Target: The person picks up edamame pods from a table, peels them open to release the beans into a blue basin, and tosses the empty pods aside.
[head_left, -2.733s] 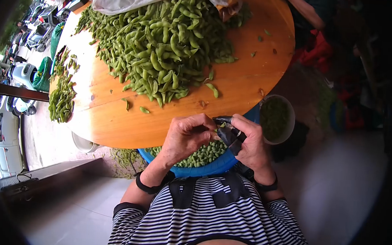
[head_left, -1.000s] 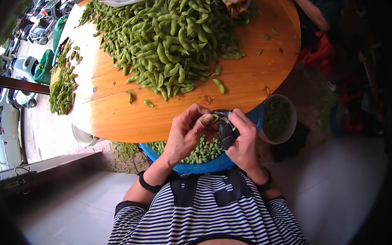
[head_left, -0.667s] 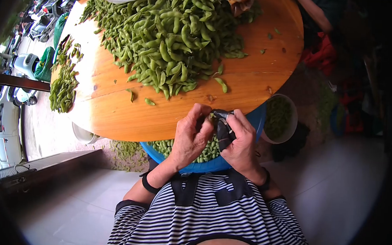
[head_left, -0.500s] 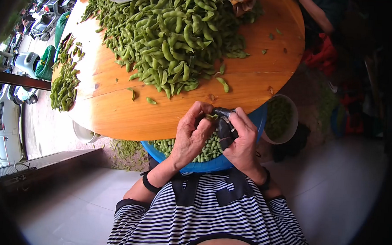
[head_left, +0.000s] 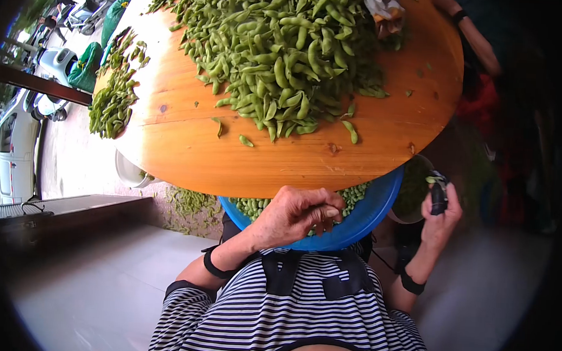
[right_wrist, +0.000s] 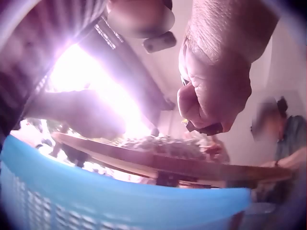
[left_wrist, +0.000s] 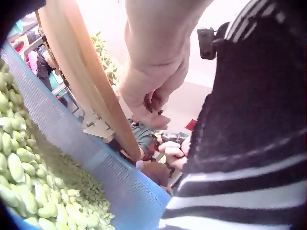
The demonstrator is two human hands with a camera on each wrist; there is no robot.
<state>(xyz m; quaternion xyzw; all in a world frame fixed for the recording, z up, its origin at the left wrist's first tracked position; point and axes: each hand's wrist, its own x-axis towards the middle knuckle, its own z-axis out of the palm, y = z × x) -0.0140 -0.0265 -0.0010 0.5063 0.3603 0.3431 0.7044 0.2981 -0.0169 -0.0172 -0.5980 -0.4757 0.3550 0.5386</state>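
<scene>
- Head view: left hand (head_left: pixel 295 214) over round blue plastic basket (head_left: pixel 354 232) of shelled green beans (head_left: pixel 355 192), fingers curled (whether pinching anything, cannot tell).
- Right hand (head_left: pixel 441 211) out past edge of round wooden table (head_left: pixel 262 168), fist clamped round small black tool (head_left: pixel 439 196), just beside pale round bucket (head_left: pixel 403 218).

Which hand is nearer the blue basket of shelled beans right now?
Left. The left hand hangs over the near rim of the blue basket, above the beans; the right hand is off past its right edge, gripping a dark tool.
</scene>
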